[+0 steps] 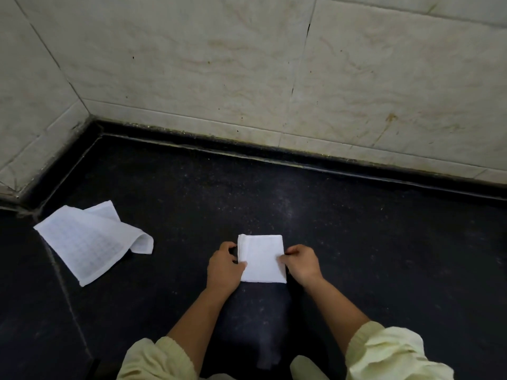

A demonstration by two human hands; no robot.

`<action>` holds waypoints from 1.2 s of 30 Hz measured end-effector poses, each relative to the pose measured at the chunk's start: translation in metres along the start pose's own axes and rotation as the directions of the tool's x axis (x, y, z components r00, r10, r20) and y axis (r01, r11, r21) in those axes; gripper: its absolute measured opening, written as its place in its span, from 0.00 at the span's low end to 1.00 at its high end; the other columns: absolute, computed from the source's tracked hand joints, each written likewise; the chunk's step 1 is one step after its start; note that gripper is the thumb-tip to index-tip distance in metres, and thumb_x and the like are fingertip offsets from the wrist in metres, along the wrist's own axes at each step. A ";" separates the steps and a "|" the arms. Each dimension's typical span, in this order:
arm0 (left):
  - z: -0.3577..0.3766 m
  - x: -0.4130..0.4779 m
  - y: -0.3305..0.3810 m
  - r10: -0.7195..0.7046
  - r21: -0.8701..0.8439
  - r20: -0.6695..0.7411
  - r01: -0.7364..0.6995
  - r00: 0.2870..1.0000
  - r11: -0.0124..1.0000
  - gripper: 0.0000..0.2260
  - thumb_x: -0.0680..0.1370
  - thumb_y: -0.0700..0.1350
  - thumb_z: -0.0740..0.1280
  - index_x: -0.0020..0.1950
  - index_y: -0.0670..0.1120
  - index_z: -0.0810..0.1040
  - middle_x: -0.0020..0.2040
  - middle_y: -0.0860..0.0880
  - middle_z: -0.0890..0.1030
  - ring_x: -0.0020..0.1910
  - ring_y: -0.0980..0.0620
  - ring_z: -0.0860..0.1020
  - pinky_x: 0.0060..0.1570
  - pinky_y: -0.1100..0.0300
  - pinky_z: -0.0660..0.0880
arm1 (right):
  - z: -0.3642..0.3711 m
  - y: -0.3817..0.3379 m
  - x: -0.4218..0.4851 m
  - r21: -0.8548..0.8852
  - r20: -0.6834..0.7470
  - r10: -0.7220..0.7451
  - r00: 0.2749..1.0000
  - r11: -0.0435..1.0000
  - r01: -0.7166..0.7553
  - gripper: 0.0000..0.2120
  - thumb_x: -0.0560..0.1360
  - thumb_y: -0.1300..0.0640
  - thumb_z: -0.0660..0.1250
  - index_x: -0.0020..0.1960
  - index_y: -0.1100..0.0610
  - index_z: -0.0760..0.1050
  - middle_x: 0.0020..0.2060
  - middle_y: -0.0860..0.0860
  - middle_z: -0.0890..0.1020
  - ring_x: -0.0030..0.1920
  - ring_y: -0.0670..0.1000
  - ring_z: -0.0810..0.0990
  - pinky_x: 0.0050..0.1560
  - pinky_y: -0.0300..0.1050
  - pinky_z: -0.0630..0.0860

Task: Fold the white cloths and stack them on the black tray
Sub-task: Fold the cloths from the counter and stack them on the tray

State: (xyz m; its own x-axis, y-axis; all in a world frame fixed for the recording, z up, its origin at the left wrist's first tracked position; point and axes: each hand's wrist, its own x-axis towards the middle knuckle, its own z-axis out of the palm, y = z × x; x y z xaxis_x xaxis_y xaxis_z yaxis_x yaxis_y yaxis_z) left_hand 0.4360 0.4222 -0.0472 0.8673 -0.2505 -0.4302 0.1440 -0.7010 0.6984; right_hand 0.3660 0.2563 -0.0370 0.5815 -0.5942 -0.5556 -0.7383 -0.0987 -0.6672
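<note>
A white cloth (263, 256), folded into a small rectangle, lies on the black counter (356, 242) in front of me. My left hand (223, 266) pinches its left edge, where the layers show. My right hand (300, 263) pinches the right edge, fingers curled over the fabric. A second white cloth (87, 242) with a faint grid pattern lies loosely on the counter at the left, one corner turned over. No black tray is in view.
Pale tiled walls (247, 64) meet the counter along a dark raised edge at the back and left, forming a corner at the far left. My pale yellow sleeves (389, 352) fill the bottom of the view.
</note>
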 end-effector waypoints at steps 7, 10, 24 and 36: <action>-0.003 0.000 0.002 -0.068 0.006 0.039 0.067 0.997 0.998 0.22 0.74 0.39 0.70 0.67 0.44 0.71 0.48 0.49 0.78 0.47 0.52 0.76 0.46 0.61 0.72 | 0.002 -0.012 -0.010 0.326 0.091 0.003 0.996 0.945 -0.032 0.04 0.70 0.63 0.70 0.41 0.59 0.75 0.47 0.59 0.83 0.48 0.58 0.83 0.48 0.53 0.80; -0.005 0.002 0.001 -0.140 -0.113 0.081 0.149 0.987 0.982 0.23 0.72 0.39 0.71 0.67 0.44 0.72 0.49 0.49 0.78 0.49 0.51 0.78 0.51 0.58 0.75 | -0.002 -0.025 -0.019 0.452 0.209 -0.065 0.976 0.891 -0.037 0.04 0.72 0.64 0.69 0.46 0.60 0.75 0.49 0.60 0.83 0.51 0.58 0.83 0.45 0.49 0.82; -0.001 -0.004 0.024 -0.049 -0.663 0.530 0.450 0.847 0.599 0.15 0.75 0.43 0.67 0.62 0.45 0.77 0.55 0.44 0.84 0.56 0.45 0.81 0.53 0.50 0.78 | -0.042 -0.038 -0.037 0.616 0.238 -0.072 0.968 0.782 -0.093 0.06 0.72 0.64 0.68 0.49 0.61 0.77 0.47 0.58 0.84 0.49 0.57 0.83 0.42 0.48 0.80; 0.033 -0.024 0.099 0.118 -0.515 0.603 0.273 0.789 0.812 0.15 0.75 0.38 0.70 0.60 0.48 0.77 0.54 0.47 0.84 0.53 0.47 0.83 0.49 0.54 0.80 | -0.128 0.020 -0.052 0.701 0.060 0.051 0.997 0.709 -0.079 0.04 0.72 0.66 0.69 0.46 0.60 0.78 0.41 0.55 0.83 0.42 0.54 0.81 0.42 0.48 0.78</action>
State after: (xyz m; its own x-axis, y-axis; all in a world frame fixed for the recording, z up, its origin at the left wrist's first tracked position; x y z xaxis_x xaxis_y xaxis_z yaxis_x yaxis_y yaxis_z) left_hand 0.4137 0.3366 0.0128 0.4141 -0.6827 -0.6021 0.5991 -0.2936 0.7449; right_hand 0.2773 0.1834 0.0423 0.5626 -0.5491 -0.6181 -0.3297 0.5366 -0.7768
